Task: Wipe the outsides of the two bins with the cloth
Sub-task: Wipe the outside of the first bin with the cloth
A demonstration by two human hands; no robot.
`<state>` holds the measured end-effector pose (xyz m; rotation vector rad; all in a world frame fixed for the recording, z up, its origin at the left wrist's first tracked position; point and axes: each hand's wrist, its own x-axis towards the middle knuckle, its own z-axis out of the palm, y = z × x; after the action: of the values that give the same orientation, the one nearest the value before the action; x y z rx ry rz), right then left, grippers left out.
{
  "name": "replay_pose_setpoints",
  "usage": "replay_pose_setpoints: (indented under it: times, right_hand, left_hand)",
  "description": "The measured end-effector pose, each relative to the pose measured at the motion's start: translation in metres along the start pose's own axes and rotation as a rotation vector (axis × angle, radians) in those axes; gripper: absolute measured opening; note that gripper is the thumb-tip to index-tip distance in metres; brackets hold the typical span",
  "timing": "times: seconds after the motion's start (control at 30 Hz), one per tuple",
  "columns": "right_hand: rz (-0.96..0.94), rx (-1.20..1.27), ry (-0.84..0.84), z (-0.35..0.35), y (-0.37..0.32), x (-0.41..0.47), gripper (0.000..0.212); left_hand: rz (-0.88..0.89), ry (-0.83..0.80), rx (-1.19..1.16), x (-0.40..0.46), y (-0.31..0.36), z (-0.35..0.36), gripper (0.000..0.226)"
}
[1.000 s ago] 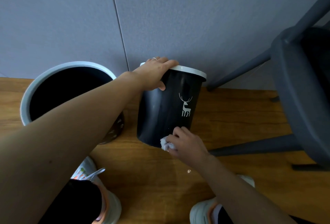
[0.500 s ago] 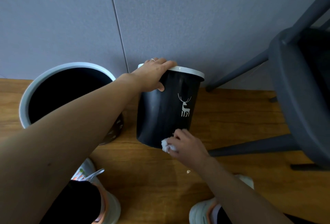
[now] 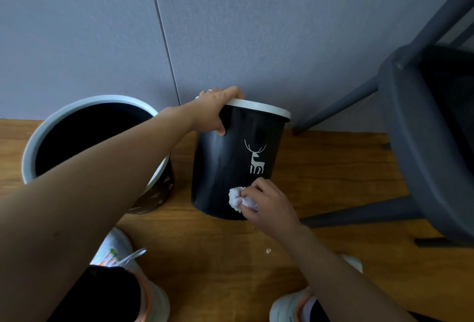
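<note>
A small black bin (image 3: 230, 157) with a white rim and a white deer print stands on the wooden floor against the wall, tilted slightly. My left hand (image 3: 214, 110) grips its rim at the left, thumb on the outside wall. My right hand (image 3: 266, 202) holds a crumpled white cloth (image 3: 238, 199) pressed against the bin's lower front, just under the deer. A larger dark bin (image 3: 89, 129) with a pale rim stands to the left, partly hidden by my left forearm.
A grey chair (image 3: 420, 142) stands at the right, its legs reaching the floor close to the small bin. A grey wall (image 3: 256, 26) runs behind both bins. My two shoes (image 3: 120, 257) are on the wooden floor (image 3: 218, 257) at the bottom. A tiny scrap (image 3: 268, 250) lies near my right wrist.
My right hand with the cloth has slid a little up and left along the bin's lower front. My left hand keeps its grip on the rim.
</note>
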<state>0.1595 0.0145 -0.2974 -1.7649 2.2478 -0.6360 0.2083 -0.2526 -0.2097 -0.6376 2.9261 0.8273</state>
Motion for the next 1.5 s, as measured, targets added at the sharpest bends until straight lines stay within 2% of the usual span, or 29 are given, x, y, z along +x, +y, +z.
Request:
replay_pose_setpoints:
  times: [0.13, 0.33, 0.63, 0.7, 0.83, 0.9, 0.97, 1.1, 1.2, 1.37, 1.5]
  right_hand:
    - [-0.025, -0.05, 0.008, -0.002, 0.006, -0.003, 0.014]
    - [0.004, -0.062, -0.012, -0.003, 0.006, -0.004, 0.017]
    - [-0.053, -0.096, -0.155, 0.0, 0.01, -0.018, 0.017]
    - [-0.032, -0.085, -0.077, -0.007, 0.012, -0.001, 0.016]
    - [0.083, -0.078, 0.187, -0.032, 0.017, 0.048, 0.017]
    - [0.098, -0.099, 0.221, -0.037, 0.017, 0.058, 0.02]
    - [0.09, -0.089, 0.169, -0.033, 0.014, 0.05, 0.021]
    - [-0.042, -0.17, -0.076, -0.013, 0.003, 0.007, 0.019]
    - [-0.053, -0.19, -0.091, -0.011, -0.003, 0.009, 0.02]
    - [0.182, -0.108, 0.258, -0.048, -0.001, 0.066, 0.017]
    - [0.269, 0.035, 0.345, -0.071, 0.007, 0.086, 0.011]
  left_hand:
    - [-0.016, 0.034, -0.123, -0.002, -0.003, 0.004, 0.078]
    - [0.109, 0.01, 0.118, 0.004, 0.009, 0.005, 0.096]
    - [0.067, -0.031, 0.174, 0.005, 0.002, 0.007, 0.089]
    - [0.069, -0.032, 0.191, 0.004, 0.002, 0.007, 0.088]
    - [0.059, -0.028, 0.226, 0.004, 0.005, 0.009, 0.088]
    - [0.057, -0.031, 0.234, 0.004, 0.004, 0.009, 0.088]
    - [0.052, -0.037, 0.235, 0.004, 0.003, 0.009, 0.089]
    - [0.067, -0.045, 0.254, 0.002, 0.005, 0.007, 0.088]
    - [0.073, -0.061, 0.266, 0.001, 0.009, 0.008, 0.087]
    - [0.035, -0.062, 0.249, -0.004, 0.011, 0.006, 0.088]
    - [0.039, -0.066, 0.25, -0.007, 0.011, 0.005, 0.087]
